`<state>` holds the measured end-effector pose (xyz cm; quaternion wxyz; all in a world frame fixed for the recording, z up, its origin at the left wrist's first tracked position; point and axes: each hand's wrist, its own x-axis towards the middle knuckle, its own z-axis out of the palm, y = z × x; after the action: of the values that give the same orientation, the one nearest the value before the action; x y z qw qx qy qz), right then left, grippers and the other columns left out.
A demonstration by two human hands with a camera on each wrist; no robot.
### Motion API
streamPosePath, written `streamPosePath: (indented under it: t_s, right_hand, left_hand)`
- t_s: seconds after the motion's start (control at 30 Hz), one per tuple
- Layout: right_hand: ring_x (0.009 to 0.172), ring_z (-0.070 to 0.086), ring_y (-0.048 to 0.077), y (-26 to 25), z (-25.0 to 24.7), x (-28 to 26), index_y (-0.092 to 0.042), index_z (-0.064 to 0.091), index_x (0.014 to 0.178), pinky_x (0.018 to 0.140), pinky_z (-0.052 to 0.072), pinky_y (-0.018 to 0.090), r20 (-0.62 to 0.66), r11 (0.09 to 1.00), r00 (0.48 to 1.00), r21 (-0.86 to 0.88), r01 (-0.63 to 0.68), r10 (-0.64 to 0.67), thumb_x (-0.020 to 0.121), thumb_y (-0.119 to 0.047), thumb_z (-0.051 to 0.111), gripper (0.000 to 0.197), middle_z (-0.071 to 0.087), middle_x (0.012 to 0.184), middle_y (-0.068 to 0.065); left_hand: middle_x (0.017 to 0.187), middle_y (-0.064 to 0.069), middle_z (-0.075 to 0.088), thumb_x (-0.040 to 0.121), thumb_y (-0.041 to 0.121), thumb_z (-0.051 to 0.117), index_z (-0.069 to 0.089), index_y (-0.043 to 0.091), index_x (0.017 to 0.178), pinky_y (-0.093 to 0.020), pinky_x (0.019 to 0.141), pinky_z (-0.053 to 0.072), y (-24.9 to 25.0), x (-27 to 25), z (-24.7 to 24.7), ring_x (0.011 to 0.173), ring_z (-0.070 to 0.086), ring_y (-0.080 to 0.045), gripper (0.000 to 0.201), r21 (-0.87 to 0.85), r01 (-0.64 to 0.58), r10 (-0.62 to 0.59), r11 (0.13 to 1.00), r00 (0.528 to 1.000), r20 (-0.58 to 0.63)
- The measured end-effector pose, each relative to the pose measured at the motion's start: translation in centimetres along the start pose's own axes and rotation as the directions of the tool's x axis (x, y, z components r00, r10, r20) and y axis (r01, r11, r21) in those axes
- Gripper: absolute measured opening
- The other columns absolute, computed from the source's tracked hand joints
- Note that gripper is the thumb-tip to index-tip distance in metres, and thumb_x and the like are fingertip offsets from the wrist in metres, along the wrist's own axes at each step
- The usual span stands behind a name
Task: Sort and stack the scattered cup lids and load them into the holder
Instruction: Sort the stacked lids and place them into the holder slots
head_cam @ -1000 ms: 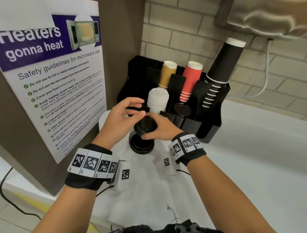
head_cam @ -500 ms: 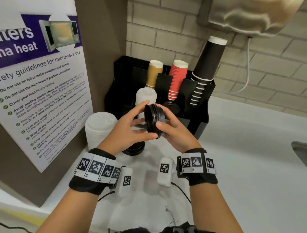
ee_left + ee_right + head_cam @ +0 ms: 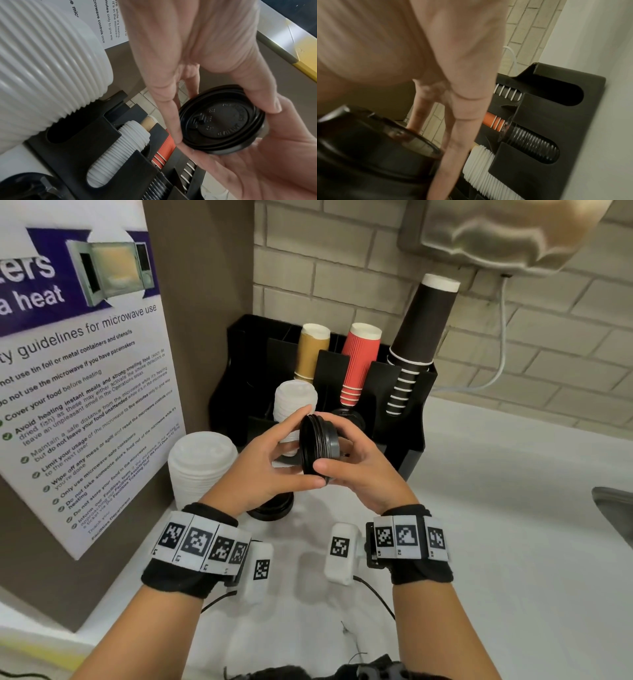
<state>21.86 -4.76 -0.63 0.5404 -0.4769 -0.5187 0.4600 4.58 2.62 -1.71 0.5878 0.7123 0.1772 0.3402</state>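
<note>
the head camera looks steeply down at the black holder [image 3: 404,405] from above, while both wrist cameras (very close) share its front slots.

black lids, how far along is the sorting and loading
Done: white lids and some black ones already sit in holder slots.
In hand: left hand and right hand share a grip on a short black lid stack, held on edge before the holder.
Left: a big white stack and more black lids on the counter.
</note>
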Motion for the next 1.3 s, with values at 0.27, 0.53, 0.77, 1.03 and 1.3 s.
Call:
streamPosePath:
  t_s: [0.27,0.53,0.77,1.03,1.3]
  right_hand:
    - [0.098,0.065,0.006,-1.4,-3.8,4.4,-0.033,0.051,0.128,0.077,0.055,0.024,-0.276,0.942,0.948,-0.329,0.062,-0.159,0.071,-0.022,0.082,0.066,0.062,0.114,-0.003]
    - [0.112,0.053,0.029,-0.9,-9.3,10.0,-0.034,0.044,0.133,0.098,0.046,0.039,-0.268,0.466,0.963,-0.851,-0.242,0.01,0.068,-0.033,0.082,0.076,0.051,0.12,0.011]
    - [0.122,0.046,0.031,-0.9,-8.6,11.4,-0.039,0.038,0.139,0.104,0.038,0.047,-0.242,0.204,0.957,-0.941,-0.271,0.157,0.07,-0.036,0.079,0.081,0.048,0.132,0.008]
    - [0.11,0.054,0.03,0.1,-7.8,11.8,-0.021,0.042,0.134,0.095,0.048,0.042,-0.216,0.189,0.954,-0.948,-0.256,0.206,0.064,-0.023,0.085,0.082,0.053,0.125,0.012]
    - [0.13,0.04,0.03,0.7,-7.7,12.0,-0.019,0.043,0.143,0.104,0.039,0.039,-0.184,0.079,0.963,-0.976,-0.202,0.195,0.068,-0.032,0.084,0.087,0.039,0.144,0.013]
  left_hand:
    - [0.139,0.011,0.048,0.066,0.038,0.074,0.042,0.046,0.135,-0.03,0.1,0.049,0.5,0.5,-1.5,0.123,0.053,-0.008,0.076,0.09,0.02,-0.001,0.996,0.979,-0.206]
    - [0.12,0.01,0.059,0.088,0.017,0.068,0.059,0.041,0.113,-0.04,0.098,0.051,1.3,0.1,-3.9,0.095,0.066,-0.005,0.036,0.179,-0.015,0.08,0.984,0.93,-0.36]
    - [0.118,0.013,0.06,0.082,0.029,0.067,0.062,0.042,0.109,-0.051,0.103,0.045,1.9,-0.4,-4.0,0.092,0.065,-0.001,0.031,0.185,0.024,0.05,0.982,0.92,-0.389]
    - [0.119,0.011,0.06,0.089,0.015,0.067,0.062,0.038,0.111,-0.045,0.102,0.047,1.5,-0.4,-4.3,0.091,0.065,-0.002,0.031,0.209,0.029,0.06,0.977,0.912,-0.407]
    - [0.118,0.014,0.06,0.085,0.026,0.067,0.063,0.039,0.111,-0.046,0.102,0.047,1.4,-0.4,-4.3,0.094,0.064,-0.006,0.03,0.193,0.03,0.052,0.981,0.915,-0.401]
